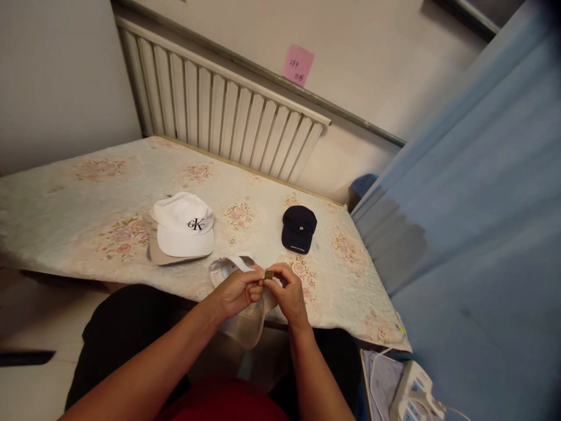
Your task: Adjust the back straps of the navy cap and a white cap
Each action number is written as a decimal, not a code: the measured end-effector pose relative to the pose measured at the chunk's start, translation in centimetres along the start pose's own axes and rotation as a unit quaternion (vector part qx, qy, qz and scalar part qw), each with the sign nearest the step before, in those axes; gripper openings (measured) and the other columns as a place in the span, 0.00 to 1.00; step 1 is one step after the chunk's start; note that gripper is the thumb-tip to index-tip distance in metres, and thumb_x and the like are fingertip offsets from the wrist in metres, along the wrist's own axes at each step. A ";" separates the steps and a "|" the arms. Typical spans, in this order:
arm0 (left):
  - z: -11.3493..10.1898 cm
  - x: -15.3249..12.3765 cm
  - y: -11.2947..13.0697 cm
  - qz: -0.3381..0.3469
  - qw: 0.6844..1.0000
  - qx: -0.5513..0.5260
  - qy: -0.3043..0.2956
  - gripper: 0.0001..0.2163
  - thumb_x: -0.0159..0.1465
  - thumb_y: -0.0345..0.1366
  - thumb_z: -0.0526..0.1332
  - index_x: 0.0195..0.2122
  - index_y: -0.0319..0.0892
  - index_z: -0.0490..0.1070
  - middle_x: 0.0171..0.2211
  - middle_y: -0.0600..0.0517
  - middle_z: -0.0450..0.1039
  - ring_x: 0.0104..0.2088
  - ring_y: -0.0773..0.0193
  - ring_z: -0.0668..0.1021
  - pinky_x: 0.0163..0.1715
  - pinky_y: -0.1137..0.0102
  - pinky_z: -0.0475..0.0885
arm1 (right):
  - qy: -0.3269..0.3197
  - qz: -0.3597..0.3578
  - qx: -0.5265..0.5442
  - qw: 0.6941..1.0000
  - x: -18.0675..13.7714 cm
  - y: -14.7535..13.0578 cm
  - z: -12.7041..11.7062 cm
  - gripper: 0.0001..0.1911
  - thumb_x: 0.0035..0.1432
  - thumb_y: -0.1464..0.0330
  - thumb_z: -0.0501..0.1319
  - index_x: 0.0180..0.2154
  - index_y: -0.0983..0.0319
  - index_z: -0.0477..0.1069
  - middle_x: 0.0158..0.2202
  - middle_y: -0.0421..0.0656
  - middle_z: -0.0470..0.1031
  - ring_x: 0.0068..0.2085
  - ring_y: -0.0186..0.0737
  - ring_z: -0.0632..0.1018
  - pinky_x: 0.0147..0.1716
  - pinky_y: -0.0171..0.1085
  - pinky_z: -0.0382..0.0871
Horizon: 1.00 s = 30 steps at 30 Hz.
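Note:
A light-coloured cap (248, 325) hangs at the table's front edge, its brim down towards my lap and its opening turned up. My left hand (240, 290) is closed, thumb and finger pinching the cap's strap. Right beside it, my right hand (288, 292) grips a small brassy buckle (269, 274) between thumb and fingers. The fingertips of both hands nearly meet at the buckle. Behind my left hand, a white cap with black letters (186, 225) rests on top of a beige cap (160, 255). A navy cap (300, 228) lies beyond my right hand.
A flowered cloth (245, 187) covers the table. At the back stands a white radiator (219, 105), with a pink note (298, 65) on the wall above. A blue curtain (460, 234) hangs on the right. Below it sits a white power strip (414, 392) with cables.

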State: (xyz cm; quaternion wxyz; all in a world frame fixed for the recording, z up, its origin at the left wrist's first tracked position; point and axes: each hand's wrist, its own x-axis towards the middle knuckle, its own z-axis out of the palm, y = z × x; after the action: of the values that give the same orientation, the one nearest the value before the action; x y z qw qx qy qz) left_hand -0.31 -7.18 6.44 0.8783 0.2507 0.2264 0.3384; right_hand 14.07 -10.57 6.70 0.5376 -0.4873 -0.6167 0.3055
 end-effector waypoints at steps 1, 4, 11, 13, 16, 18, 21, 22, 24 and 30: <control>0.0 0.0 -0.1 0.005 1.000 0.002 0.002 0.12 0.52 0.31 0.66 0.23 0.39 0.60 0.17 0.61 0.56 0.16 0.78 0.56 0.17 0.78 0.48 | 0.001 0.000 0.002 1.000 0.0 0.1 0.0 0.06 0.50 0.72 0.63 0.33 0.59 0.73 0.34 0.40 0.71 0.39 0.38 0.73 0.41 0.37 0.67; 0.2 -0.1 -0.1 0.023 0.999 0.031 0.014 0.11 0.52 0.33 0.66 0.25 0.39 0.61 0.17 0.61 0.57 0.16 0.78 0.56 0.17 0.78 0.49 | 0.009 0.001 0.001 1.000 0.0 0.3 0.1 0.06 0.50 0.72 0.63 0.33 0.59 0.73 0.34 0.40 0.71 0.38 0.38 0.73 0.40 0.37 0.67; 0.7 -0.2 0.0 0.026 0.996 0.053 0.063 0.09 0.54 0.37 0.63 0.27 0.39 0.63 0.18 0.58 0.61 0.17 0.75 0.61 0.18 0.76 0.55 | 0.010 0.005 0.002 1.000 -0.1 0.2 0.0 0.07 0.50 0.72 0.63 0.35 0.59 0.73 0.34 0.40 0.72 0.38 0.38 0.73 0.40 0.36 0.67; 0.6 -0.2 0.0 0.016 0.995 0.052 0.080 0.08 0.56 0.38 0.60 0.27 0.39 0.64 0.19 0.56 0.63 0.18 0.73 0.63 0.18 0.75 0.57 | 0.012 0.006 0.000 1.000 -0.1 0.2 0.0 0.08 0.49 0.72 0.63 0.35 0.59 0.73 0.34 0.40 0.72 0.38 0.38 0.73 0.39 0.36 0.67; 0.4 -0.1 -0.1 0.029 0.994 0.057 0.084 0.06 0.53 0.33 0.61 0.25 0.39 0.63 0.19 0.57 0.63 0.18 0.74 0.62 0.18 0.76 0.55 | 0.019 0.010 0.004 1.000 -0.1 0.2 0.0 0.08 0.48 0.73 0.63 0.34 0.59 0.73 0.34 0.39 0.72 0.37 0.37 0.73 0.38 0.35 0.66; 0.3 -0.1 -0.2 0.036 0.995 0.050 0.085 0.07 0.51 0.30 0.62 0.24 0.39 0.62 0.18 0.58 0.61 0.17 0.76 0.61 0.17 0.77 0.53 | 0.022 0.013 0.011 1.000 -0.1 0.2 0.1 0.09 0.48 0.74 0.64 0.34 0.59 0.73 0.33 0.39 0.72 0.37 0.37 0.73 0.38 0.35 0.66; 0.5 -0.1 -0.3 0.028 0.996 0.025 0.081 0.08 0.50 0.30 0.63 0.23 0.38 0.62 0.18 0.59 0.60 0.17 0.77 0.59 0.17 0.77 0.51 | 0.022 0.015 0.024 0.999 -0.1 0.3 0.1 0.09 0.47 0.74 0.63 0.34 0.59 0.73 0.33 0.39 0.72 0.37 0.38 0.73 0.39 0.36 0.67; 0.6 -0.1 -0.4 0.025 0.997 0.017 0.076 0.08 0.50 0.30 0.64 0.23 0.38 0.62 0.18 0.59 0.59 0.16 0.77 0.58 0.17 0.77 0.51 | 0.021 0.015 0.026 0.999 -0.1 0.3 0.1 0.09 0.47 0.74 0.63 0.34 0.59 0.73 0.33 0.39 0.72 0.37 0.38 0.73 0.39 0.36 0.67; 0.9 -0.1 -0.4 0.022 0.998 0.005 0.064 0.09 0.50 0.29 0.64 0.23 0.39 0.61 0.17 0.60 0.57 0.16 0.77 0.58 0.17 0.78 0.50 | 0.020 0.014 0.027 0.999 -0.2 0.4 0.2 0.09 0.47 0.74 0.63 0.34 0.59 0.73 0.33 0.39 0.71 0.37 0.38 0.73 0.39 0.36 0.67; 0.9 -0.3 -0.4 0.020 0.996 0.020 0.085 0.09 0.53 0.34 0.63 0.24 0.39 0.63 0.18 0.58 0.60 0.17 0.76 0.60 0.17 0.77 0.53 | 0.022 0.011 0.004 1.000 -0.2 0.5 -0.1 0.09 0.48 0.73 0.63 0.34 0.59 0.73 0.33 0.39 0.72 0.37 0.37 0.72 0.38 0.35 0.66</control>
State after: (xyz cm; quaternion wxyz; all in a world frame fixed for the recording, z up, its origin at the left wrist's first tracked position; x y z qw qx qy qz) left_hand 0.20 -7.89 6.97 0.8436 0.2435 0.3018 0.3713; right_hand 14.23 -10.62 6.22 0.5499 -0.4982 -0.5980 0.3031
